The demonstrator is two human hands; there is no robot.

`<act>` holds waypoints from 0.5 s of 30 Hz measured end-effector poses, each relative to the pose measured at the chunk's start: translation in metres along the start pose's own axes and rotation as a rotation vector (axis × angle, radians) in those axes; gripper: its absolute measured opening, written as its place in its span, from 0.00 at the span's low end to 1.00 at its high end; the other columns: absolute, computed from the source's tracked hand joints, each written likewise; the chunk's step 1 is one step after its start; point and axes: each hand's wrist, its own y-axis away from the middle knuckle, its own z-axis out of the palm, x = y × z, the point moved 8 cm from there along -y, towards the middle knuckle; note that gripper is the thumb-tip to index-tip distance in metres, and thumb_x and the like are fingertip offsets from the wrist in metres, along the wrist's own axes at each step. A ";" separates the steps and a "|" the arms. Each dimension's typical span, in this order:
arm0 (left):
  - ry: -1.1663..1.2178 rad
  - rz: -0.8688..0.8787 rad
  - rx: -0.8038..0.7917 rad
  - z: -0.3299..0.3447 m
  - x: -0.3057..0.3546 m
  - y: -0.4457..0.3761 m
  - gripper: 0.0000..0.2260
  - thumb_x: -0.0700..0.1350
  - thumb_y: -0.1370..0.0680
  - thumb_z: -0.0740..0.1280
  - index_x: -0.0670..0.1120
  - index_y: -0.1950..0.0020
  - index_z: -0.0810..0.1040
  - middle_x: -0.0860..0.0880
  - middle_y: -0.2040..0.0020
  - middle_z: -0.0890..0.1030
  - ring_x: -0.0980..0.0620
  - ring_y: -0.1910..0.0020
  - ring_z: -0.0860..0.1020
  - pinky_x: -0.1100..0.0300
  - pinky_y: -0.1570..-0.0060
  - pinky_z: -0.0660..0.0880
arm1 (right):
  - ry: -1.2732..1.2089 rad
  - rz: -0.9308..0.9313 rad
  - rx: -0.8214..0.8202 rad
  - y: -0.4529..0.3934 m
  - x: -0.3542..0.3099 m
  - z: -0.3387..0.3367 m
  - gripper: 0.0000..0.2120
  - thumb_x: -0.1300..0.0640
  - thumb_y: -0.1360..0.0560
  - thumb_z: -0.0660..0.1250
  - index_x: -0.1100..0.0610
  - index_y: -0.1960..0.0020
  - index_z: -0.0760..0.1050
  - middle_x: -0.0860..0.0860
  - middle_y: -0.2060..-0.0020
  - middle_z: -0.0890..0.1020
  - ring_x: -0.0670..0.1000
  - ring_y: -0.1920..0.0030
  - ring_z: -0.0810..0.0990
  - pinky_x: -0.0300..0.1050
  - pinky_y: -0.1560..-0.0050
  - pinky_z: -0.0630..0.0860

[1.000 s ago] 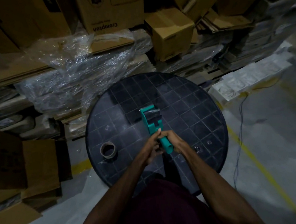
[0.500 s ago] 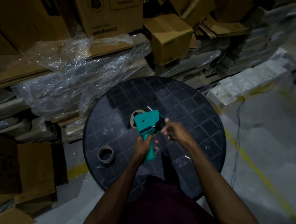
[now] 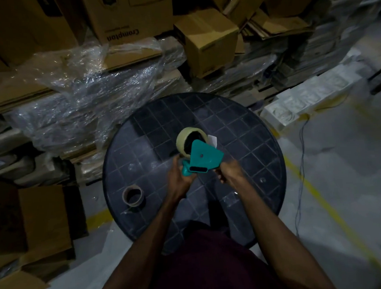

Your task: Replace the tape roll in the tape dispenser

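Note:
A teal tape dispenser (image 3: 203,159) is held above the round black table (image 3: 248,140), turned on its side. A pale tape roll (image 3: 183,138) sits on its far end, with a white tab sticking out to the right of it. My left hand (image 3: 178,176) grips the dispenser's handle from the left. My right hand (image 3: 228,172) is at the dispenser's lower right corner, blurred; whether it holds the dispenser is unclear. An empty brown cardboard tape core (image 3: 132,195) stands on the table's left edge.
Crumpled clear plastic wrap (image 3: 86,93) and stacked cardboard boxes (image 3: 209,39) crowd the far side. More cartons (image 3: 39,222) stand on the left floor. White foam packing (image 3: 306,100) and a thin cable (image 3: 300,181) lie on the grey floor at right, with a yellow line.
The dispenser has been tipped over and raised, so the tape roll now shows on its far end. My right hand slid from the handle to the lower right corner.

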 end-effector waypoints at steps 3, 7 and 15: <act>-0.004 0.031 0.004 0.004 0.000 -0.001 0.22 0.46 0.34 0.80 0.55 0.45 0.75 0.57 0.56 0.84 0.60 0.58 0.82 0.60 0.60 0.81 | 0.120 -0.171 0.084 -0.002 -0.004 -0.009 0.08 0.65 0.26 0.65 0.66 0.62 0.79 0.55 0.75 0.76 0.49 0.78 0.72 0.39 0.77 0.69; 0.102 -0.008 0.033 0.010 -0.001 0.006 0.13 0.42 0.35 0.80 0.49 0.58 0.79 0.50 0.61 0.85 0.54 0.63 0.83 0.51 0.64 0.80 | 0.071 -0.251 0.112 -0.010 -0.003 -0.021 0.16 0.70 0.28 0.62 0.56 0.68 0.80 0.54 0.74 0.79 0.51 0.74 0.74 0.43 0.72 0.72; 0.201 0.052 -0.107 0.026 0.014 0.016 0.24 0.39 0.30 0.78 0.43 0.38 0.73 0.48 0.49 0.84 0.57 0.56 0.84 0.61 0.63 0.79 | 0.087 -0.359 0.141 -0.007 -0.010 -0.030 0.14 0.71 0.29 0.64 0.56 0.58 0.84 0.50 0.66 0.84 0.46 0.67 0.79 0.38 0.70 0.74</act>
